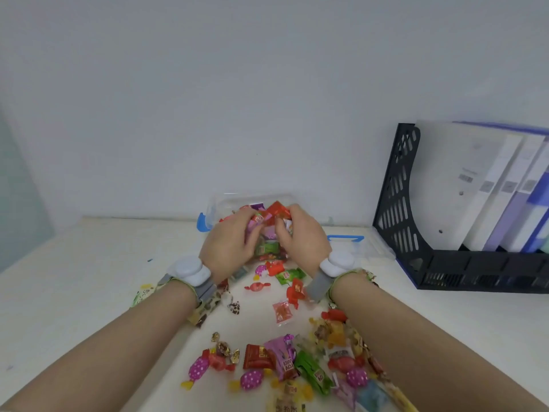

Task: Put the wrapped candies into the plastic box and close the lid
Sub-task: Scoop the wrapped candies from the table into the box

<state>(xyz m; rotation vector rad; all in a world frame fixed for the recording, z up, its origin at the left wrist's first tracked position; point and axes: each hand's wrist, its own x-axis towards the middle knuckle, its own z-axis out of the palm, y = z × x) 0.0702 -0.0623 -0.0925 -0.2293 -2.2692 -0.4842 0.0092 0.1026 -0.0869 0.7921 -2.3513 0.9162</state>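
While loose wrapped candies (285,370) litter the near counter (89,292), the left hand (228,245) and right hand (303,236) meet farther off, fingers (252,230) curled around a shared bunch of candies, directly over the clear plastic box (219,208); its lid (356,242) lies just right.

Both hands (228,245) (300,236) cup candies (269,221) over box (219,203)
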